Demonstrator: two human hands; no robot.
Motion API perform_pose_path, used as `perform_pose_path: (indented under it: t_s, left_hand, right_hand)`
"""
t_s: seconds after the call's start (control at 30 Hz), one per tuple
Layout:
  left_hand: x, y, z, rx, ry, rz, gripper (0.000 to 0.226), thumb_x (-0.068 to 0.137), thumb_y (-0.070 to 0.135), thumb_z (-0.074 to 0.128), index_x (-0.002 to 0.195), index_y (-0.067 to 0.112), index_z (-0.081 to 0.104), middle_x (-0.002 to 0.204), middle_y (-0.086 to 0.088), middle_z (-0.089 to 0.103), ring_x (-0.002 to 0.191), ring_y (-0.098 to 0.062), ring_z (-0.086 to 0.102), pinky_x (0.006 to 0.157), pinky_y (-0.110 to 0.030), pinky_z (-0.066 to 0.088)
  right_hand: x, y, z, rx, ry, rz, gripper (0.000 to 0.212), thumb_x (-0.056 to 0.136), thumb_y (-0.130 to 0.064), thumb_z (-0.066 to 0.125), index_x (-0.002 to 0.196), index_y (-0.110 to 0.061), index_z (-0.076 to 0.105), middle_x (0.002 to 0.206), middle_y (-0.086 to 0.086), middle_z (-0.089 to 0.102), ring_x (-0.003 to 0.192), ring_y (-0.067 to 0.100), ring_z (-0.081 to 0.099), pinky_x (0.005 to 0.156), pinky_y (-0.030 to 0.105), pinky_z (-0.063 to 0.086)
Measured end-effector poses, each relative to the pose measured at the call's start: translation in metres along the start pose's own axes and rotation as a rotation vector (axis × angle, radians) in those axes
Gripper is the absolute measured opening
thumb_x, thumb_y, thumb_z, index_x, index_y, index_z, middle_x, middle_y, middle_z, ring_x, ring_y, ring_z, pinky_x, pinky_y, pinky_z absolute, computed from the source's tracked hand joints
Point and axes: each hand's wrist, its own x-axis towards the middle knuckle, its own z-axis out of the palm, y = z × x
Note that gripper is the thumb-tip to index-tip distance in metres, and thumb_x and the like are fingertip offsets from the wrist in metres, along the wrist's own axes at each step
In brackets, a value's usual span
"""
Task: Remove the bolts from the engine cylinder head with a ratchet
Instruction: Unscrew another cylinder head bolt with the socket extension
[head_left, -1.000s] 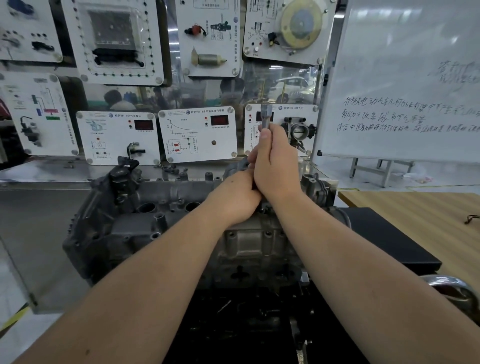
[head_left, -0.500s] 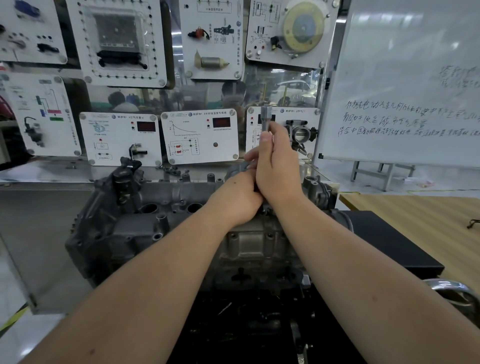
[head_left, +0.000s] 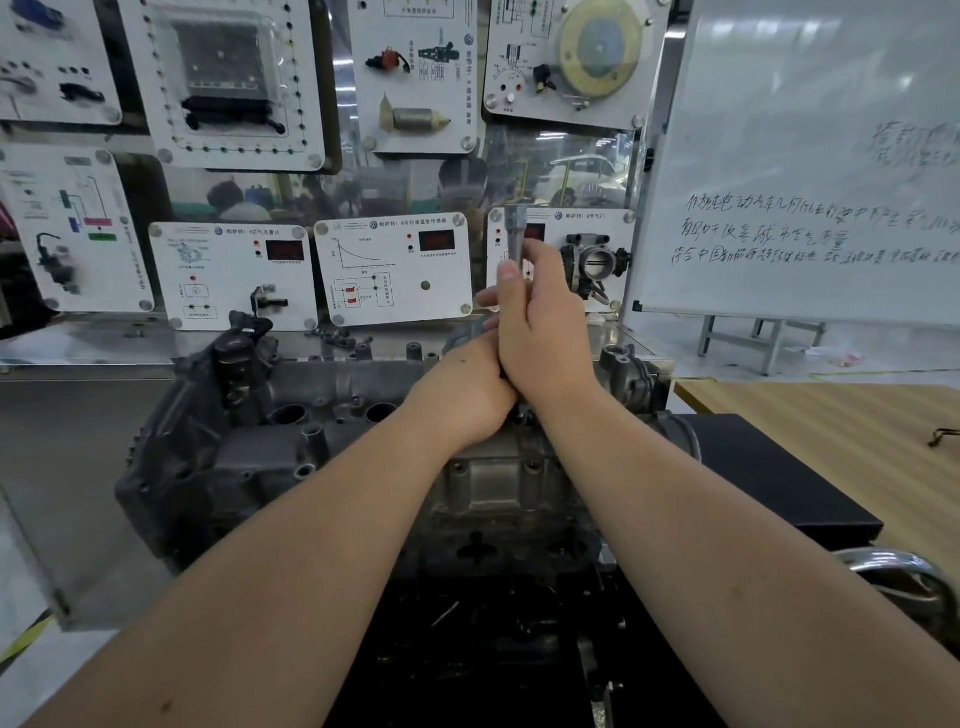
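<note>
Head (head_left: 322, 441) sits in front of me, panels (head_left: 395, 270) behind it, whiteboard (head_left: 810, 156) back right. My hands meet over its right half: right hand (head_left: 545, 343) above left hand (head_left: 467, 400), ratchet (head_left: 515, 234) sticking up between them. Table (head_left: 831, 415) to the right.

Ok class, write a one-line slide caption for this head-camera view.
Both hands, left hand and right hand, grip an upright ratchet over the engine cylinder head.

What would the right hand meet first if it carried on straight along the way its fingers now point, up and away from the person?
Probably the white throttle-body panel behind the engine: the right hand points up along the ratchet toward it. Depth is unclear.
</note>
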Motion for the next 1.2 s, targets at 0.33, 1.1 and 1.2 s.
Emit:
perform_pose_path:
  t_s: [0.33, 1.1, 1.2]
  left_hand:
    - [-0.0017, -0.0011, 0.0010, -0.066, -0.003, -0.005, 0.030, 0.086, 0.011, 0.049, 0.075, 0.039, 0.047, 0.073, 0.014, 0.054, 0.061, -0.005, 0.052, 0.051, -0.027, 0.033]
    - [0.0007, -0.0019, 0.0025, -0.019, -0.004, 0.010, 0.028, 0.087, 0.012, 0.049, 0.080, 0.038, 0.046, 0.077, 0.010, 0.058, 0.068, -0.013, 0.057, 0.056, -0.032, 0.043]
    - [-0.0014, -0.0019, 0.0013, -0.068, -0.022, 0.023, 0.025, 0.090, 0.010, 0.049, 0.098, 0.033, 0.052, 0.085, 0.009, 0.061, 0.074, -0.011, 0.059, 0.060, -0.033, 0.047]
  right_hand:
    - [0.0021, 0.0030, 0.0007, 0.024, 0.018, 0.018, 0.025, 0.107, -0.026, 0.034, 0.118, -0.013, 0.053, 0.083, -0.007, 0.070, 0.072, 0.012, 0.069, 0.072, 0.040, 0.058]
    - [0.0023, 0.0029, 0.0001, 0.012, 0.029, 0.002, 0.023, 0.107, -0.033, 0.039, 0.096, -0.018, 0.053, 0.081, -0.008, 0.070, 0.078, 0.008, 0.068, 0.074, 0.040, 0.057]
    - [0.0022, 0.0038, 0.0013, 0.093, 0.014, 0.041, 0.025, 0.108, -0.032, 0.035, 0.109, -0.017, 0.055, 0.087, -0.007, 0.072, 0.080, 0.004, 0.070, 0.078, 0.042, 0.059]
